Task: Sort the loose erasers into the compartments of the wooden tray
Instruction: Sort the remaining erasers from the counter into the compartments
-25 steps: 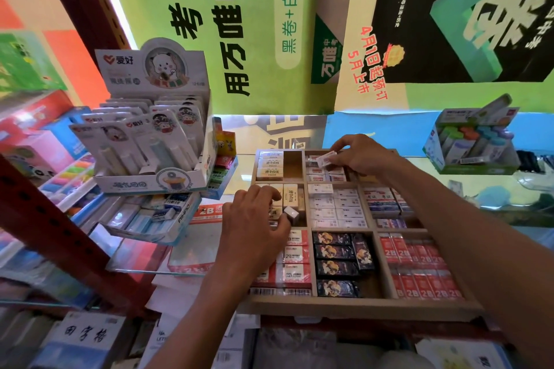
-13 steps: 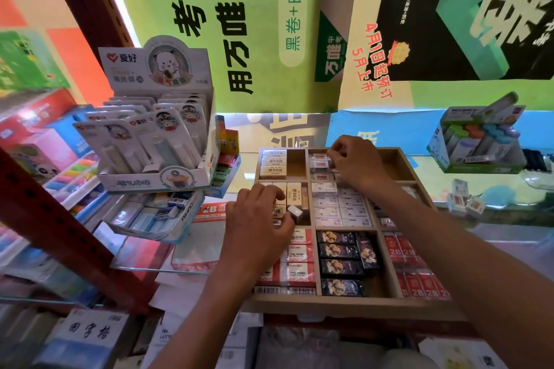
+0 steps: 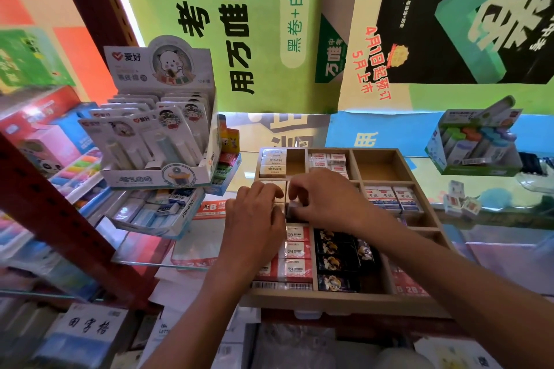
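Nearest the camera, the wooden tray (image 3: 344,302) holds three red-and-white 2B erasers (image 3: 296,250) stacked beside four black-wrapped erasers (image 3: 332,263). Mid-tray, the left hand (image 3: 254,219) rests curled on the left compartment's erasers, while the right hand (image 3: 326,201) pinches a small grey eraser (image 3: 293,209). Farther back sit three cream erasers (image 3: 272,162).

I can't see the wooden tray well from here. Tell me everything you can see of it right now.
The wooden tray is a shallow, pale-brown box split by thin wooden walls into a grid of compartments. It lies flat on the counter. Most compartments hold wrapped erasers in rows; the far right one looks empty and the far left one half full. Both hands, left hand and right hand, are over its left-middle part, hiding what is beneath.
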Motion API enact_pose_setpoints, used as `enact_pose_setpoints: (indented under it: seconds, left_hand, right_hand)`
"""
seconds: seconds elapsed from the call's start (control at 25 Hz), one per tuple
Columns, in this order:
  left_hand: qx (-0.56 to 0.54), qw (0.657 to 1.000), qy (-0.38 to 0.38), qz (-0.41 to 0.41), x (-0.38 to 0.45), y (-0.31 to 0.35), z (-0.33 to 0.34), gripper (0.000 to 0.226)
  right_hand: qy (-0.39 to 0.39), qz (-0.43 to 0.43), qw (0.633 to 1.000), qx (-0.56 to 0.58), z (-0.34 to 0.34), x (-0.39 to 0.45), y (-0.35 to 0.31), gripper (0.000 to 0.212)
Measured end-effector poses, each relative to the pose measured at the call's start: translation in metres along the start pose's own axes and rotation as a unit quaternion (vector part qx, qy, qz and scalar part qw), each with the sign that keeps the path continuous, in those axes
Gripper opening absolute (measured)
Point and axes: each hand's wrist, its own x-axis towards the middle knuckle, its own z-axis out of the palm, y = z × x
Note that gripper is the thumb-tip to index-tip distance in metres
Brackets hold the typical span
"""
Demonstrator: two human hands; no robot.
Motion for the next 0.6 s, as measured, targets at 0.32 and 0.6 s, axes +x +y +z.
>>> enact_pose_setpoints:
  seconds: [0.32,0.6]
  left_hand:
    - [-0.015,1.000,0.004,0.024,0.002,-0.001,0.002,0.043]
    - [0.008,0.998,0.032,0.061,0.000,-0.001,0.001,0.029]
  right_hand:
    - [-0.009,0.165,0.869,0.465,-0.017,-0.004,0.023,0.010]
    - [-0.060,0.077,0.900,0.425,-0.017,-0.009,0.009,0.014]
